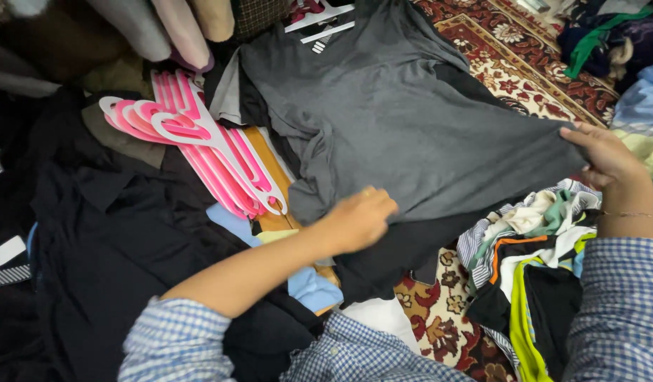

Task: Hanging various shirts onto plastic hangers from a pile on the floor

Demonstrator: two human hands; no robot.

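While the right hand pinches the grey shirt's edge, the left hand is closed on its lower hem; shirt's spread over dark clothes, pink hangers just beside.

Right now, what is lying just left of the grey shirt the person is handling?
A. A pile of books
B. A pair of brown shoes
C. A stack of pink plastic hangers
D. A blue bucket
C: a stack of pink hangers lies on dark clothes just left of the grey shirt, which the left hand and right hand both grip at its lower edge.
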